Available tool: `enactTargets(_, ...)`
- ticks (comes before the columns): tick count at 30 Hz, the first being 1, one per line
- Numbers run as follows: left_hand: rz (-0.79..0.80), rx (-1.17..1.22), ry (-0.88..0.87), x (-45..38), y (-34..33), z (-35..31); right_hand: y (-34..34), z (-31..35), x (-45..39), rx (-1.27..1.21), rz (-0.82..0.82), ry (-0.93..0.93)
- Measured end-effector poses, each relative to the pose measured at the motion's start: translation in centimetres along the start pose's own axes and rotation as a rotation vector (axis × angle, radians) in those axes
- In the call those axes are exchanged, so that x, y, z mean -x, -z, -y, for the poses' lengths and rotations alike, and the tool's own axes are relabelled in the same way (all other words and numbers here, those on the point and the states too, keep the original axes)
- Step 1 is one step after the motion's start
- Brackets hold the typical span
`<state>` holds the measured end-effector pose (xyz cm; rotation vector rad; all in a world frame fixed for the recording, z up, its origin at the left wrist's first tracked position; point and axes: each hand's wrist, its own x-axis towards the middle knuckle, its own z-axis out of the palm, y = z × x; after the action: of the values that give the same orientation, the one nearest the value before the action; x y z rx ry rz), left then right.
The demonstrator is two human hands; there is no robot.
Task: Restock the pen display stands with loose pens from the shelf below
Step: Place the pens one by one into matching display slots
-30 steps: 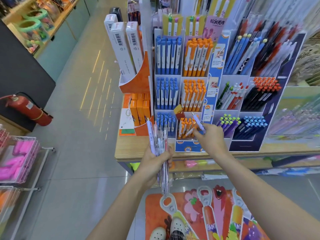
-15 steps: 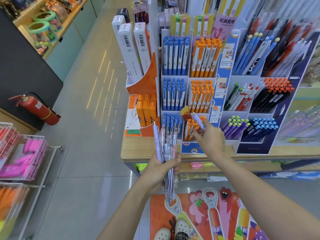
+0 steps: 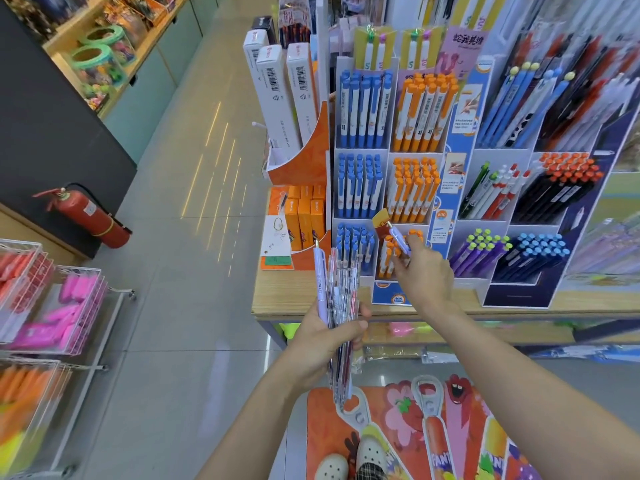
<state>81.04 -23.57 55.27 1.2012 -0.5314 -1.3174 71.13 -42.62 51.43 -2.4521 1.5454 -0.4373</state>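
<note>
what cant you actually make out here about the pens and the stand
- Head view: how many pens are in the bundle the left hand grips; clear barrels overlap.
- Which slot the single pen in the right hand is meant for; the hand covers the bottom orange compartment.
- The shelf below: blurred, its stock unreadable.
- Labels on the display stand: too small.

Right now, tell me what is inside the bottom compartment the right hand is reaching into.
Orange-capped pens stand in it, bunched on its left side. The right hand, pinching a single pen, covers the compartment's right part, so what stands there cannot be seen.
</note>
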Motion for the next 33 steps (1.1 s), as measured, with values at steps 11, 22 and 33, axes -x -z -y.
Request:
enactTargets(11,0.067,0.062,0.012,0.9,0.2,0.0,-0.4,-0.9,1.0,-0.321,0.034,-0.11)
enactTargets(22,0.043,0.074,0.028,-3.9,-9.0,-0.2,11.9,-4.2,9.5,-1.201,0.291,-0.348)
enactTargets(33,0.357,-0.111,0.046,-6.5,-33.5,3.5,23.0,-21.9,15.5,-1.239,-0.212,-0.526)
